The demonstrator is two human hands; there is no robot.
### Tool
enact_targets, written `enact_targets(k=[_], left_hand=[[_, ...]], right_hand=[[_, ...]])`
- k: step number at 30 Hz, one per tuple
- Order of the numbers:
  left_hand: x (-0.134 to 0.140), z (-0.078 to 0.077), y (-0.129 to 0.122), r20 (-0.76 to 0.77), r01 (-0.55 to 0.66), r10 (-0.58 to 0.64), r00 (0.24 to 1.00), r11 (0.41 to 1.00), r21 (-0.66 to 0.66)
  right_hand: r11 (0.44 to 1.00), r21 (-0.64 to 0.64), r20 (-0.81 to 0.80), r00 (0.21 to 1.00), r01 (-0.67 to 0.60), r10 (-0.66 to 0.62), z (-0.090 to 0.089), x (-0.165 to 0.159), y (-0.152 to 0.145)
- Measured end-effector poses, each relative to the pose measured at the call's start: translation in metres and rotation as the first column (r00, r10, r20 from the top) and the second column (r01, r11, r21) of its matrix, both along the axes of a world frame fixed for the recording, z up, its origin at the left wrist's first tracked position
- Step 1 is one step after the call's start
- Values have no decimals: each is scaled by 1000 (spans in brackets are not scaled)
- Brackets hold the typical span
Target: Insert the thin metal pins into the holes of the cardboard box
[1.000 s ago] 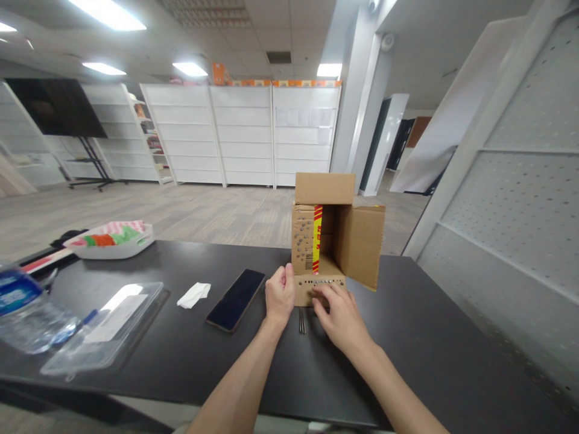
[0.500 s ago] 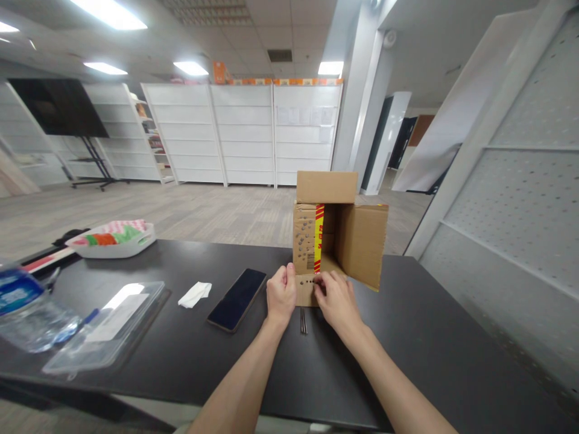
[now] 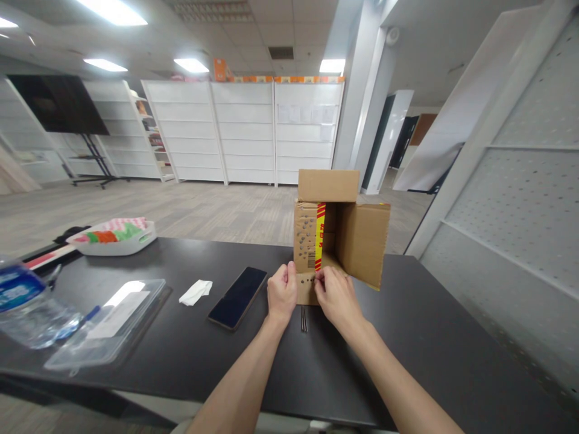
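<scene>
An open cardboard box [image 3: 364, 244] stands on its side on the black table, its opening facing me and its flaps spread. Yellow-and-red tape [image 3: 319, 238] runs down its left flap, which is dotted with many grey spots. My left hand [image 3: 281, 292] is closed on the left edge of the lower flap [image 3: 307, 295], which has a row of dark dots. At that flap's right side, the fingertips of my right hand [image 3: 338, 295] are pinched together against the cardboard; whatever is between them is hidden. Several thin dark metal rods [image 3: 304, 320] lie just below the flap.
Left of my hands lie a black phone [image 3: 238, 298] and a folded white tissue [image 3: 195, 292]. Farther left are a clear plastic case [image 3: 108, 325], a water bottle [image 3: 31, 307] and a white basket [image 3: 115, 246] with colourful cloth. A perforated panel [image 3: 515, 241] borders the right side.
My right hand has shifted very slightly up along the flap, fingertips still pinched. My left hand keeps its hold, and the box stays in place.
</scene>
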State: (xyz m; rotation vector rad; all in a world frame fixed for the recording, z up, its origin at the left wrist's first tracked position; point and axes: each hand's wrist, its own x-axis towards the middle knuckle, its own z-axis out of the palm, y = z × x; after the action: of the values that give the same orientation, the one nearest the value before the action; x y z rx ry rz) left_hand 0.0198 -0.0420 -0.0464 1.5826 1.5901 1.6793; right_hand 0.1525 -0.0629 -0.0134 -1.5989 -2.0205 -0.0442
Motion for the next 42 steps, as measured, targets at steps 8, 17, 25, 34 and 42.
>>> enact_targets(k=[8,17,25,34,42], left_hand=[[1,1,0,24,1,-1,1000,1000,-20],[0,0,0,-6,2,-2,1000,1000,-20],[-1,0,0,-38,-16,15,999,1000,-21],[-1,0,1,-50,-12,12,999,1000,-15],[-1,-1,0,-40,1,-2,999,1000,-18]], right_hand=[[992,-7,-238,963,-128,123,21,-1,-27],[959,-24,-301,916,-284,264,-4,6,-69],[930,-114,-199,925,-349,323,-27,7,-84],[916,-121,-174,916,-383,360,-32,5,-85],[919,-125,-171,920,-375,352,-32,2,-81]])
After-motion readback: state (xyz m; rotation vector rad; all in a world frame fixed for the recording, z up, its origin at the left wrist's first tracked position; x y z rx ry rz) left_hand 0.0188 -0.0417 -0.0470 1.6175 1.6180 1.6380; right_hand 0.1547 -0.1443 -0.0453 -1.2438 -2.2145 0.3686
